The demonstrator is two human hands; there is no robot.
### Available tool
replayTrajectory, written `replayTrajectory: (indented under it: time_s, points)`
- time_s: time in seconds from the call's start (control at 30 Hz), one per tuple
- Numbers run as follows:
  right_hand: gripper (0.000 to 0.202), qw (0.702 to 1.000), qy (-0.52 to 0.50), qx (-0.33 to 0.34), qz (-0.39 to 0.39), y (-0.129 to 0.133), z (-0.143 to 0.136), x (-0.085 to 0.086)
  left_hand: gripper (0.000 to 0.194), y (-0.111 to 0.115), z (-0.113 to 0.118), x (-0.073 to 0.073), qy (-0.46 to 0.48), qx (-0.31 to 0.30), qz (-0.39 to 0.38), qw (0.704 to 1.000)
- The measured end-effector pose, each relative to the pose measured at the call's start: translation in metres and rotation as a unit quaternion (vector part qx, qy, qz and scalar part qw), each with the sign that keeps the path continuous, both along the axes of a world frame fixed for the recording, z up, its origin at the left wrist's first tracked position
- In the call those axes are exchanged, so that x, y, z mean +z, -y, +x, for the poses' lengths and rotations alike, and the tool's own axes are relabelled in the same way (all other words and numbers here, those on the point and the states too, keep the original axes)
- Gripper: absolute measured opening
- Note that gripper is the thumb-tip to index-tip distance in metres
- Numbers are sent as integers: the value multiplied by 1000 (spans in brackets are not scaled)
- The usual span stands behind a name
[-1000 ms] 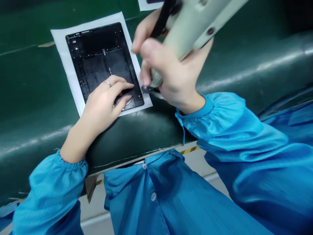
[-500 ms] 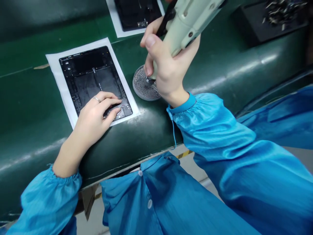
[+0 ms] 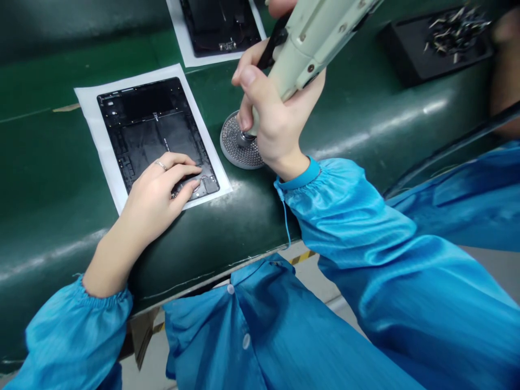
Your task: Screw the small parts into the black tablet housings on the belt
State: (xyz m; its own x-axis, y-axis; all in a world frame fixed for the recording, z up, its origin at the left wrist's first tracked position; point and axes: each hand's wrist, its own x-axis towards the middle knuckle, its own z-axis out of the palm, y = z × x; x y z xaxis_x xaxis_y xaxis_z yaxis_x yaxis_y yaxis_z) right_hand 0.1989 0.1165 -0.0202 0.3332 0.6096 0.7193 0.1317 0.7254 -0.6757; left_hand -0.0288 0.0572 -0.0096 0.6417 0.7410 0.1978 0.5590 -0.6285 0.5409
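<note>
My left hand [image 3: 156, 189] rests on the lower edge of a black tablet-like housing [image 3: 142, 130], its fingers bent and apart, with nothing visible in them. The housing lies on a white sheet [image 3: 94, 122]. My right hand [image 3: 280, 114] is wrapped round a pale green power screwdriver [image 3: 312, 43], tilted with its lower end at a round dish [image 3: 239, 143] with a dimpled metal surface. The driver's tip is hidden behind my right fingers. The dish stands just right of the white sheet.
A second black housing [image 3: 221, 24] on white paper lies at the top. At upper right, a black tray [image 3: 410, 49] holds a pile of small metal parts [image 3: 457, 32]. A blurred arm of another person [image 3: 506, 81] shows at the right edge, beside a dark cable [image 3: 450, 149].
The view has shifted slightly. Another person's arm has come into sight at the right edge. My hands keep nearly the same places, the right one still round the screwdriver at the dish.
</note>
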Motion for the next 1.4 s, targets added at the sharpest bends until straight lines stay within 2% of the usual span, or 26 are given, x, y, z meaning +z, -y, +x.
replayTrajectory:
  time_s: [0.1, 0.23, 0.4, 0.53, 0.67, 0.8, 1.03, 1.27, 1.4]
  points:
    - [55, 998, -48, -4, 43, -4, -4, -1, 24, 0, -1, 0, 2, -1, 1, 1000]
    - [41, 999, -41, 18, 13, -1, -3, -1, 23, 0, -1, -1, 4, -1, 4, 1000]
    - [32, 999, -10, 42, -19, 1, 9, -2, 23, -1, -1, -1, 1, -1, 1, 1000]
    - [37, 999, -3, 42, 17, -2, 12, -3, 22, -1, 0, 0, 2, -1, 5, 1000]
    - [36, 999, 6, 18, -33, 2, 5, -1, 21, -1, -1, -1, 2, -1, 7, 1000]
    - [49, 999, -24, -15, -16, 6, 0, 4, 22, -1, -1, -2, 3, -2, 7, 1000]
    - [49, 998, -27, 51, 3, 16, 2, 10, 23, 1, 1, -2, -2, 0, 6, 1000]
    - [49, 989, 28, 142, 8, 34, -12, 14, 24, 0, 2, -3, -2, -2, -3, 1000]
    - [50, 989, 29, 144, -18, 45, -26, 11, 23, 0, 3, -4, 5, -6, -7, 1000]
